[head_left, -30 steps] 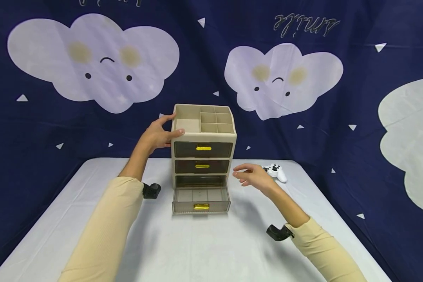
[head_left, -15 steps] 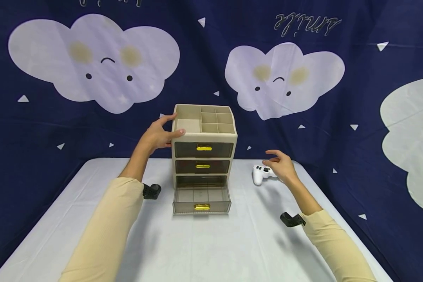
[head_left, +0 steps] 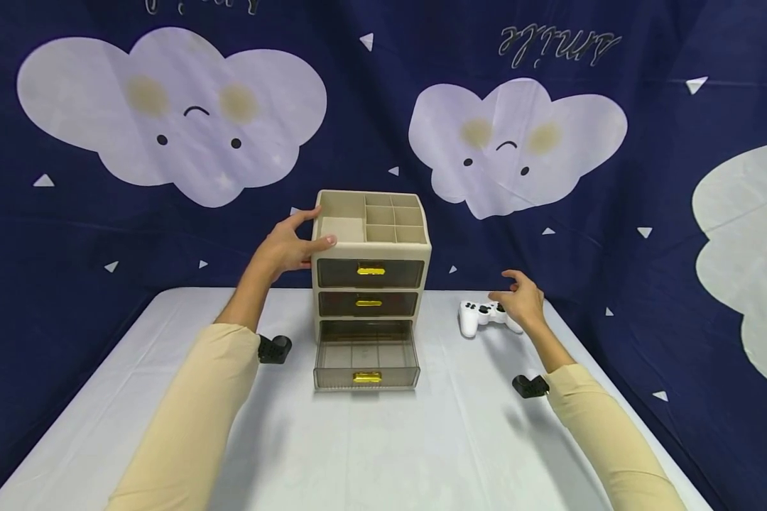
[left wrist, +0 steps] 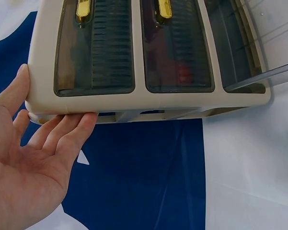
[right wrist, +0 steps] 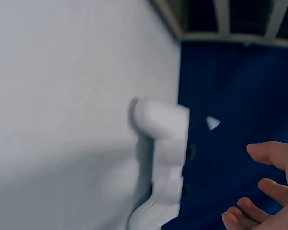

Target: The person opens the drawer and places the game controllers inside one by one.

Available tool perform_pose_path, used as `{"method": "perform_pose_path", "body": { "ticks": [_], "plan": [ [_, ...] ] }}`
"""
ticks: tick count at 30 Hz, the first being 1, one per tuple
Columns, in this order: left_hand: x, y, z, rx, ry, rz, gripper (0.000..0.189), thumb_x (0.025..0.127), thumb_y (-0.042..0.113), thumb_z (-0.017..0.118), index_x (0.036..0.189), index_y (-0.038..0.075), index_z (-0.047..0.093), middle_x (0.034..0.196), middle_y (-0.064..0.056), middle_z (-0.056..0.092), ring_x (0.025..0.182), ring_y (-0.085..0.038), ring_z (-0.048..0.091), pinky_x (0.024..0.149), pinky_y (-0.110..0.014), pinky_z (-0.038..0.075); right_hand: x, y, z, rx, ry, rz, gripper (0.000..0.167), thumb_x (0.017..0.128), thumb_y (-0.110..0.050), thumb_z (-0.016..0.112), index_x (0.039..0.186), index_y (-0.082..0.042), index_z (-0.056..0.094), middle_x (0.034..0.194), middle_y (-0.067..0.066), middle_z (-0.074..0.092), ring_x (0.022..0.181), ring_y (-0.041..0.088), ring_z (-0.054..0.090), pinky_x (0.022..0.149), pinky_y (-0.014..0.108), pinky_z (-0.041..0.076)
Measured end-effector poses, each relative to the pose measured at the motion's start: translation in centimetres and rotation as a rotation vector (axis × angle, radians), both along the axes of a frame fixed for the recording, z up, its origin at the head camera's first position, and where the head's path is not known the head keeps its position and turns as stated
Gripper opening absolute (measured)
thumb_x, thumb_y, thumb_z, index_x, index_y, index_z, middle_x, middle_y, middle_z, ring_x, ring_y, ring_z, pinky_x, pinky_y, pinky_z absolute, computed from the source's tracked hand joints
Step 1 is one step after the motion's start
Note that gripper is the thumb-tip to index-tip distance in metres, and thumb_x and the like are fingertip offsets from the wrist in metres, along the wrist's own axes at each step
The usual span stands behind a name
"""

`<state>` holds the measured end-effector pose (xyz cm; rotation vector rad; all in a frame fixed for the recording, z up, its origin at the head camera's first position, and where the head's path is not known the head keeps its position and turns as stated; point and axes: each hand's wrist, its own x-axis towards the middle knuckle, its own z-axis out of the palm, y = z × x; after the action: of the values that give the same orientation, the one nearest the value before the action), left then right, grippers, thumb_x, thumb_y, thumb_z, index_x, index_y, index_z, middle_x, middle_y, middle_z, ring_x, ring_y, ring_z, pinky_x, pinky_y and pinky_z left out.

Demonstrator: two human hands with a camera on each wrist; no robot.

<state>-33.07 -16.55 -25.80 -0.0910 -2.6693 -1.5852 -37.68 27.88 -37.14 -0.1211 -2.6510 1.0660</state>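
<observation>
A beige desktop drawer organizer (head_left: 371, 251) stands mid-table, with smoky see-through drawers and gold handles. Its bottom drawer (head_left: 366, 365) is pulled out and holds nothing visible; the two upper ones are closed. My left hand (head_left: 286, 245) grips the organizer's upper left corner, thumb on the top front edge and index finger at the rim. In the left wrist view, the other fingers (left wrist: 62, 136) press its side. My right hand (head_left: 523, 301) hovers with spread, bent fingers over the right end of a white game controller (head_left: 482, 317). The right wrist view shows air between fingertips (right wrist: 259, 152) and controller.
White cloth covers the table (head_left: 371, 447). A dark blue curtain (head_left: 371, 128) with cloud prints hangs right behind the table's back edge. Open compartments (head_left: 393, 216) form the organizer's top. The controller lies near the back right edge.
My right hand has moved right and slightly back, from beside the organizer to over the controller's right end. The left hand keeps its grip, and the organizer has not moved.
</observation>
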Motion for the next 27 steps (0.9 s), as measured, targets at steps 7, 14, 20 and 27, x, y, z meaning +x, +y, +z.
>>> {"method": "perform_pose_path", "body": {
  "ticks": [7, 14, 20, 27],
  "plan": [
    [0.0, 0.0, -0.1, 0.006, -0.008, -0.001, 0.083, 0.096, 0.035, 0.072, 0.163, 0.034, 0.023, 0.167, -0.018, 0.021, 0.130, -0.041, 0.057, 0.105, -0.050, 0.053, -1.3, 1.0, -2.1, 0.064, -0.010, -0.039, 0.062, 0.087, -0.018, 0.072, 0.144, -0.002, 0.052, 0.140, 0.031, 0.054, 0.131, 0.046, 0.045, 0.115, 0.056, 0.030],
    [0.0, 0.1, 0.0, 0.020, -0.013, -0.008, 0.083, 0.096, 0.035, 0.072, 0.163, 0.035, 0.023, 0.166, -0.018, 0.023, 0.128, -0.040, 0.058, 0.104, -0.049, 0.054, -1.6, 1.3, -3.5, 0.041, -0.011, -0.087, 0.061, 0.087, -0.018, 0.070, 0.142, 0.002, 0.052, 0.134, 0.034, 0.055, 0.127, 0.049, 0.044, 0.114, 0.056, 0.029],
    [0.1, -0.1, -0.1, 0.013, -0.018, 0.006, 0.082, 0.096, 0.034, 0.072, 0.163, 0.034, 0.023, 0.167, -0.018, 0.021, 0.129, -0.041, 0.058, 0.104, -0.050, 0.053, -2.1, 1.4, -4.5, 0.004, -0.072, -0.127, 0.061, 0.091, -0.023, 0.070, 0.144, -0.001, 0.050, 0.138, 0.033, 0.054, 0.132, 0.048, 0.043, 0.117, 0.053, 0.028],
    [0.0, 0.0, -0.1, 0.006, -0.012, 0.002, 0.082, 0.097, 0.034, 0.072, 0.163, 0.034, 0.023, 0.166, -0.018, 0.023, 0.129, -0.041, 0.058, 0.104, -0.050, 0.053, -2.1, 1.5, -4.8, -0.059, -0.078, -0.168, 0.062, 0.091, -0.025, 0.071, 0.144, -0.002, 0.050, 0.139, 0.032, 0.052, 0.137, 0.049, 0.037, 0.118, 0.054, 0.028]
  ]
}}
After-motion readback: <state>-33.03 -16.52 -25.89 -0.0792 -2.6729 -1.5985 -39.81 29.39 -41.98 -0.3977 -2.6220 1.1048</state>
